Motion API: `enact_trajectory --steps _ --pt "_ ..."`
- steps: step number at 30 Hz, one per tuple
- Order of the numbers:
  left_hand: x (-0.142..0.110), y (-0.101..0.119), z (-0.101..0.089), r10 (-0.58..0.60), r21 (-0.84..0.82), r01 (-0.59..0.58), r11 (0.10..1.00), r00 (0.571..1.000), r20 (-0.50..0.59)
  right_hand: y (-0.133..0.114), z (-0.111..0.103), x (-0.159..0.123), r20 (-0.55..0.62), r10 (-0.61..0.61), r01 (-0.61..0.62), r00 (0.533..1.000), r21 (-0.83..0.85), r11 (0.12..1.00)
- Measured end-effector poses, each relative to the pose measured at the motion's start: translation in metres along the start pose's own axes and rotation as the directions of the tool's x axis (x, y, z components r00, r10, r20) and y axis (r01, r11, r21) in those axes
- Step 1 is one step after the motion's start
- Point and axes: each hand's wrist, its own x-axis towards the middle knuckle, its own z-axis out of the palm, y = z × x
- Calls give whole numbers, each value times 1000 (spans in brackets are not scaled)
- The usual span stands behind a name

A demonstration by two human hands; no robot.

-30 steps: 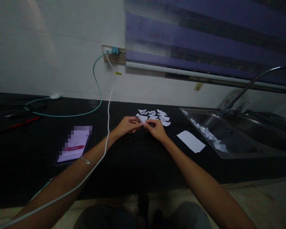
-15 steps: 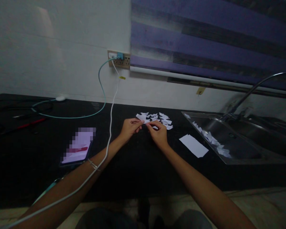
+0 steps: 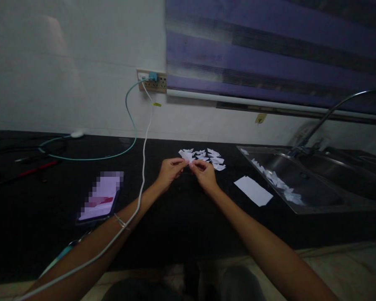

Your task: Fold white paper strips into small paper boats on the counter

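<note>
Between my two hands is a small folded white paper [image 3: 186, 156], raised above the black counter. My left hand [image 3: 170, 172] pinches its left side between thumb and fingers. On the other side my right hand [image 3: 203, 173] is closed on the paper's lower right edge, thumb close to the left thumb. Just behind the hands lie several folded paper boats [image 3: 216, 160] in a loose group, partly hidden by the fingers. To the right of my right hand rests a stack of flat white paper sheets [image 3: 253, 190].
More folded papers [image 3: 277, 180] line the left rim of the metal sink [image 3: 319, 188], under a curved faucet [image 3: 329, 113]. A phone [image 3: 100, 196] lies left of my left forearm. A white cable [image 3: 143, 167] hangs from the wall socket [image 3: 156, 82] across that forearm.
My hands have drawn slightly closer together on the folded paper, the right one shifting a little left. The whole view has shifted slightly; the other things stay in place.
</note>
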Motion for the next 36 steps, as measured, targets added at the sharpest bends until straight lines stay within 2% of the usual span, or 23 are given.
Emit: enact_trajectory --steps 3,8,11,14,19,22,29,36 --pt "0 -3 2 1 -66 -1 998 1000 10 2 1 1 -35 -10 9 999 -12 1000" --pt "0 -2 3 69 -182 -65 981 998 15 -5 2 -2 -96 -57 51 994 -68 996" --pt "-2 3 5 88 -223 -85 971 996 3 -11 2 -6 -109 -127 111 986 -147 983" --pt "-3 7 7 62 -306 -60 950 998 -2 -14 0 -9 -52 -274 248 960 -288 925" --pt "-3 7 6 48 -422 -7 906 995 86 -15 -7 -8 38 -432 405 901 -428 808" --pt "-4 7 4 56 -419 -7 908 993 107 -15 -11 -5 62 -480 449 875 -475 757" --pt "-4 9 0 58 -394 -22 919 995 81 -15 -15 -4 104 -511 481 853 -536 694" --pt "2 6 -7 28 -333 -7 943 998 58 -14 -18 -3 192 -569 558 800 -584 589"
